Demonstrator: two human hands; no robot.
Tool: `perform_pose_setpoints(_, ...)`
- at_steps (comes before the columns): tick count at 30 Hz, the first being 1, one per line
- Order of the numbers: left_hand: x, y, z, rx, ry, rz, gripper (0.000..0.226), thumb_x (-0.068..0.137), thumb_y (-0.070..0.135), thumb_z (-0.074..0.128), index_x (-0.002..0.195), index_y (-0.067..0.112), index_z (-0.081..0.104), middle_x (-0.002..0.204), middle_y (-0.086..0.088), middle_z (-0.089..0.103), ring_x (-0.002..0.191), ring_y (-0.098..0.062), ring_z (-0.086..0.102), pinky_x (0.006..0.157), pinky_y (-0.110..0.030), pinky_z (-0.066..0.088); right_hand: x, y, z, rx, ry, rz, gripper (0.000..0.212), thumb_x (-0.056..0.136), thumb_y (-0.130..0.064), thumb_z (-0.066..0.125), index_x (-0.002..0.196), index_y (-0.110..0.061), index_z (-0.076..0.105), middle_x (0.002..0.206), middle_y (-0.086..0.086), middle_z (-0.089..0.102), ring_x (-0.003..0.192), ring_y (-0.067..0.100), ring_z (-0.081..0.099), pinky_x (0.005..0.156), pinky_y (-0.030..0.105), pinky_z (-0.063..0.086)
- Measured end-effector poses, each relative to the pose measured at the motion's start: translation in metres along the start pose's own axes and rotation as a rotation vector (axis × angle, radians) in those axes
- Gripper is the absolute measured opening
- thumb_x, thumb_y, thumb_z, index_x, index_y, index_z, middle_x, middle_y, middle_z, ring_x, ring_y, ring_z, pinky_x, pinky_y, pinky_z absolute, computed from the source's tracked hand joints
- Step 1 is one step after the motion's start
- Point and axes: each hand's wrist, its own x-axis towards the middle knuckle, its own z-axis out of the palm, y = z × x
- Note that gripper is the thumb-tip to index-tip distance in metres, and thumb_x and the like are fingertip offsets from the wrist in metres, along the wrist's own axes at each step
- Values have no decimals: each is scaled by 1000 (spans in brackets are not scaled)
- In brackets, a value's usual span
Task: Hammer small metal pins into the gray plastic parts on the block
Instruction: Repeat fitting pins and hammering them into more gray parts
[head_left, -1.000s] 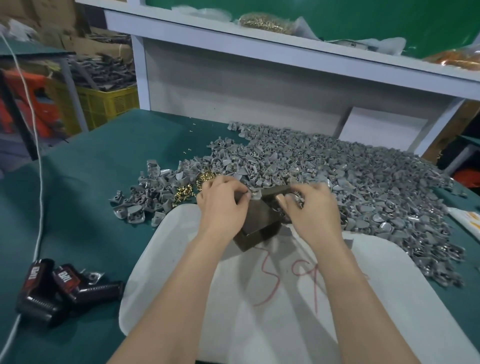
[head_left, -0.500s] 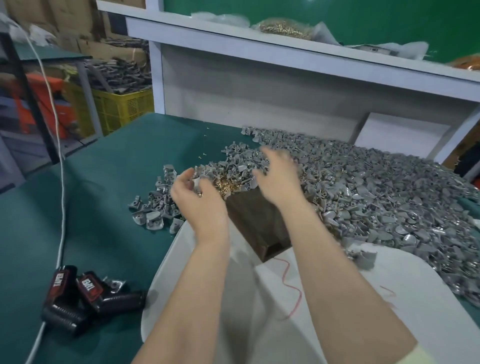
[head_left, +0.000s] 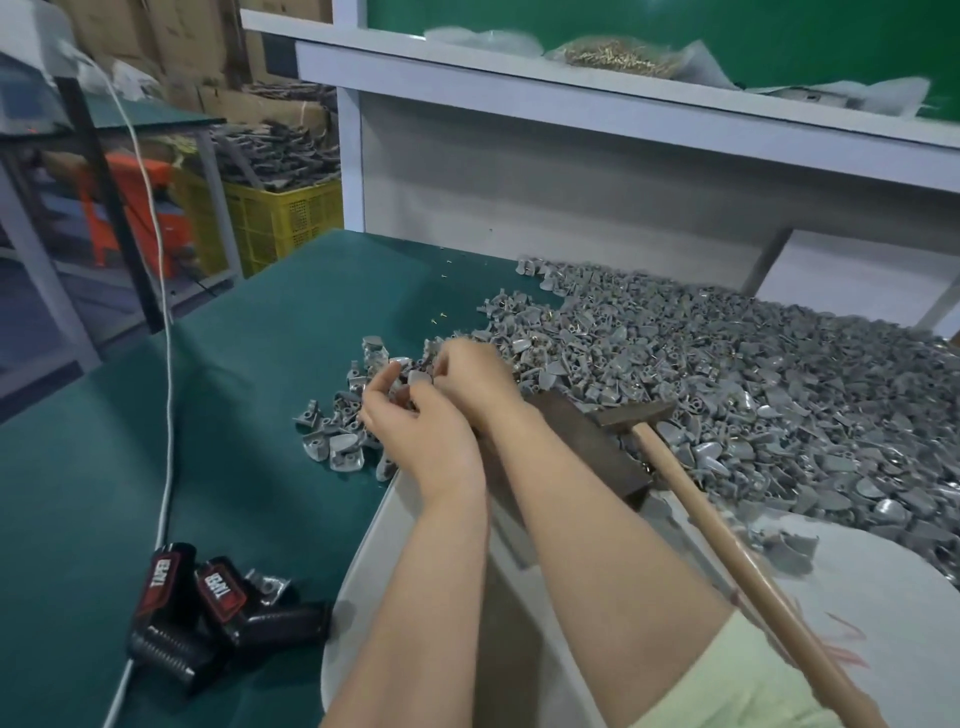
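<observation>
My left hand (head_left: 421, 436) and my right hand (head_left: 475, 376) meet over the small left heap of gray plastic parts (head_left: 343, 431). My left hand's curled fingers hold one gray plastic part (head_left: 420, 377). My right hand's bent fingertips touch that part; anything pinched in them is hidden. The dark brown block (head_left: 587, 447) lies just right of my right wrist, partly behind my forearm. A hammer lies across it, its metal head (head_left: 636, 414) on the block and its wooden handle (head_left: 737, 561) pointing toward me. A few brass pins (head_left: 441, 315) lie scattered on the green mat.
A large pile of gray parts (head_left: 753, 374) covers the right of the green table (head_left: 249, 415). A white board (head_left: 363, 571) lies under my forearms. Black and red tools (head_left: 208, 618) and a white cable (head_left: 169, 415) lie left. A white shelf (head_left: 571, 78) stands behind.
Both hands moved from spread over the pile behind the block to its left, closing together on a gray part. The view shifted left, bringing the hammer into sight.
</observation>
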Motion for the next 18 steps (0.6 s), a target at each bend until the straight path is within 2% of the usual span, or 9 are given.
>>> perform_pose_setpoints(2, 0, 0, 2, 6, -29, 11, 23, 92, 4, 43, 104, 22, 51, 124, -4, 53, 80, 11, 49, 73, -6, 36, -6, 6, -17, 263, 28, 37, 9, 83, -6, 60, 80, -14, 64, 95, 8, 69, 93, 23, 63, 84, 33, 49)
perform_pose_setpoints(4, -2, -1, 2, 19, -108, 8, 27, 93, 4, 43, 106, 26, 53, 119, 1, 56, 84, 11, 51, 75, -6, 36, -18, 13, -39, 488, 27, 34, 16, 81, -4, 64, 75, -18, 59, 91, 8, 68, 90, 22, 64, 85, 32, 50)
perform_pose_setpoints(6, -6, 0, 3, 30, -224, 18, 26, 95, 7, 45, 109, 25, 57, 110, 5, 60, 90, 6, 56, 80, -8, 41, -32, 21, -55, 588, 1, 13, 20, 82, -1, 62, 77, -20, 57, 88, 6, 67, 80, 15, 64, 74, 20, 50)
perform_pose_setpoints(8, -12, 2, 3, 70, -336, 58, 22, 96, 10, 47, 107, 19, 63, 105, 4, 65, 97, -4, 60, 89, -18, 47, -43, 26, -64, 623, -11, 13, 19, 84, 1, 60, 80, -18, 59, 84, 4, 66, 71, 9, 62, 69, 16, 49)
perform_pose_setpoints(10, -16, 5, 4, 112, -399, 117, 21, 96, 10, 46, 99, 16, 66, 99, 1, 68, 97, -12, 62, 89, -25, 49, -50, 28, -67, 633, 18, 41, 19, 83, 1, 59, 79, -17, 60, 84, 7, 67, 75, 14, 63, 77, 29, 52)
perform_pose_setpoints(13, -19, 8, 4, 103, -434, 135, 20, 97, 13, 46, 95, 15, 66, 88, 3, 66, 83, -8, 60, 81, -23, 48, -55, 28, -69, 610, 72, 76, 16, 83, -1, 58, 80, -16, 62, 87, 8, 68, 81, 19, 63, 83, 37, 52)
perform_pose_setpoints(16, -21, 9, 3, 125, -495, 170, 17, 95, 15, 50, 103, 17, 65, 99, 6, 67, 91, -4, 61, 84, -18, 48, -53, 29, -69, 543, 89, 112, 10, 83, -6, 58, 82, -13, 64, 82, 3, 67, 81, 19, 63, 81, 36, 52)
perform_pose_setpoints(18, -20, 7, 3, 189, -509, 232, 17, 95, 14, 52, 104, 16, 66, 101, 2, 68, 95, -10, 62, 86, -24, 50, -50, 28, -68, 547, 92, 147, 7, 83, -8, 59, 83, -13, 64, 77, 2, 65, 73, 16, 61, 74, 33, 52)
